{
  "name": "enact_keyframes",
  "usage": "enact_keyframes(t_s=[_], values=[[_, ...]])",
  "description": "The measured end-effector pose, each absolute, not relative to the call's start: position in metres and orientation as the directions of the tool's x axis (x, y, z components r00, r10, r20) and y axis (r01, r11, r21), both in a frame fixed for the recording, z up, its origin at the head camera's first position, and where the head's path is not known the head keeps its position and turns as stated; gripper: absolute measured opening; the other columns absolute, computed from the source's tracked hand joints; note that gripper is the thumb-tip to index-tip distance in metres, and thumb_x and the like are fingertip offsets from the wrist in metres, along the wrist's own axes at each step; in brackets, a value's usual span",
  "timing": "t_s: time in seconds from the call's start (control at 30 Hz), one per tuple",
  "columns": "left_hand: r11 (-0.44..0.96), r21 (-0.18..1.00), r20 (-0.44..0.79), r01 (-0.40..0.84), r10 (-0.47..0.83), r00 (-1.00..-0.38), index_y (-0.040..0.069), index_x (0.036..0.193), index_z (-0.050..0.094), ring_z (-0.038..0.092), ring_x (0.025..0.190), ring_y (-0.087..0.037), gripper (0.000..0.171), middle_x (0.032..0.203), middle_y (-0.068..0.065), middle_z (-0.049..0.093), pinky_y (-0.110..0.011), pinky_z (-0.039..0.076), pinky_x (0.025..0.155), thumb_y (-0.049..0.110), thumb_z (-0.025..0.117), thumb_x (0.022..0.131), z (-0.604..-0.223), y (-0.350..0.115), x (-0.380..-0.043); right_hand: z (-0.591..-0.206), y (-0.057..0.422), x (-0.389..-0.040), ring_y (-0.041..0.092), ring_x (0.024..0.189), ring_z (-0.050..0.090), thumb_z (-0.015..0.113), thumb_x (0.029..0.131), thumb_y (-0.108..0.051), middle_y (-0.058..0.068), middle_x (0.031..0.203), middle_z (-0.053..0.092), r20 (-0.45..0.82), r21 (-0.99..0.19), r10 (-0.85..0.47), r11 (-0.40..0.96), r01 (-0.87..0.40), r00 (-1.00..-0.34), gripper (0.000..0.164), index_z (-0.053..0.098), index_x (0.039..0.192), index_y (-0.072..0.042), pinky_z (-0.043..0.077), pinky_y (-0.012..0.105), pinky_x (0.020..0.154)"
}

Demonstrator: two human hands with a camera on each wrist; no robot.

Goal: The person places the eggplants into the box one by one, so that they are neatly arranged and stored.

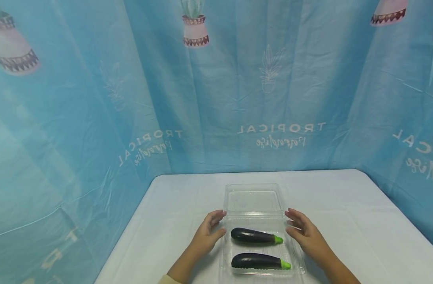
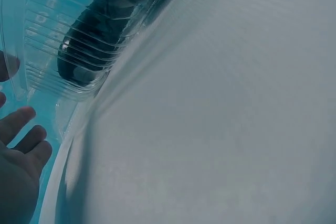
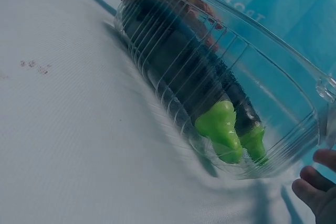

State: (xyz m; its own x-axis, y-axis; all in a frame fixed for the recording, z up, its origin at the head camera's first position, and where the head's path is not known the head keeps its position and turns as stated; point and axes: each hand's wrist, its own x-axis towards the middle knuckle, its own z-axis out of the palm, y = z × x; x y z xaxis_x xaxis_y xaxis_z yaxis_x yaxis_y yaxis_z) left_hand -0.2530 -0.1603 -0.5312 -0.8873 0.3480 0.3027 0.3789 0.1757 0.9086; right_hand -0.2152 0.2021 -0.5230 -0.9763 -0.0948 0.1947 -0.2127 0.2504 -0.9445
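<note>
A clear plastic clamshell container (image 1: 256,248) lies on the table with its lid (image 1: 253,202) folded back, away from me. Two dark eggplants (image 1: 250,235) with bright green stem ends lie side by side in its base, stems to the right; in the right wrist view the nearer eggplant (image 3: 173,59) shows through the ribbed wall. My left hand (image 1: 206,233) is at the container's left side near the hinge, fingers loosely bent, holding nothing. Opposite it, my right hand (image 1: 308,236) has its fingertips right at the right edge, also holding nothing.
A white cloth covers the table (image 1: 351,221). Blue printed curtains (image 1: 216,106) hang behind the table's far edge and along both sides.
</note>
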Motion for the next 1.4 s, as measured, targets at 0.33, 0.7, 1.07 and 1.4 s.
enact_keyframes(t_s=[0.33, 0.7, 1.07, 1.4], values=[[0.166, 0.922, 0.28, 0.349, 0.337, -0.899, 0.001, 0.152, 0.044, 0.039, 0.148, -0.04, 0.06, 0.157, -0.022, 0.046, -0.049, 0.029, 0.122, 0.005, 0.07, 0.098, -0.5312, -0.1594, -0.2556, -0.5235, 0.2046, -0.2206, 0.048, 0.145, 0.039, 0.067, 0.104, -0.01, 0.023, 0.162, 0.039, 0.136, -0.966, -0.125, 0.203, -0.159, -0.983, 0.068, 0.03, 0.161, 0.0, 0.049, 0.036, 0.109], [0.141, 0.939, 0.242, 0.314, 0.375, -0.895, -0.001, 0.153, 0.042, 0.036, 0.149, -0.042, 0.06, 0.159, -0.022, 0.043, -0.045, 0.03, 0.122, 0.001, 0.067, 0.098, -0.5285, -0.1576, -0.2561, -0.5236, 0.2071, -0.2214, 0.053, 0.147, 0.031, 0.063, 0.103, 0.001, 0.03, 0.163, 0.033, 0.186, -0.98, -0.172, 0.044, -0.196, -0.968, 0.069, 0.025, 0.161, 0.006, 0.048, 0.017, 0.1], [0.046, 0.948, 0.274, 0.313, 0.38, -0.883, -0.002, 0.154, 0.037, 0.035, 0.149, -0.044, 0.067, 0.16, -0.023, 0.04, -0.044, 0.029, 0.122, -0.003, 0.069, 0.096, -0.5296, -0.1589, -0.256, -0.5232, 0.2081, -0.221, 0.048, 0.146, 0.035, 0.067, 0.103, -0.006, 0.021, 0.164, 0.036, 0.16, -0.981, -0.14, 0.086, -0.172, -0.977, 0.073, 0.025, 0.163, -0.001, 0.048, 0.016, 0.098], [-0.007, 0.95, 0.292, 0.311, 0.364, -0.885, 0.001, 0.159, 0.027, 0.038, 0.146, -0.043, 0.081, 0.16, -0.02, 0.042, -0.049, 0.028, 0.124, -0.004, 0.074, 0.094, -0.5335, -0.1605, -0.257, -0.5255, 0.2096, -0.2224, 0.045, 0.143, 0.037, 0.072, 0.099, -0.004, 0.018, 0.163, 0.04, 0.165, -0.983, -0.107, 0.059, -0.172, -0.98, 0.089, 0.017, 0.168, -0.012, 0.05, 0.019, 0.095]])
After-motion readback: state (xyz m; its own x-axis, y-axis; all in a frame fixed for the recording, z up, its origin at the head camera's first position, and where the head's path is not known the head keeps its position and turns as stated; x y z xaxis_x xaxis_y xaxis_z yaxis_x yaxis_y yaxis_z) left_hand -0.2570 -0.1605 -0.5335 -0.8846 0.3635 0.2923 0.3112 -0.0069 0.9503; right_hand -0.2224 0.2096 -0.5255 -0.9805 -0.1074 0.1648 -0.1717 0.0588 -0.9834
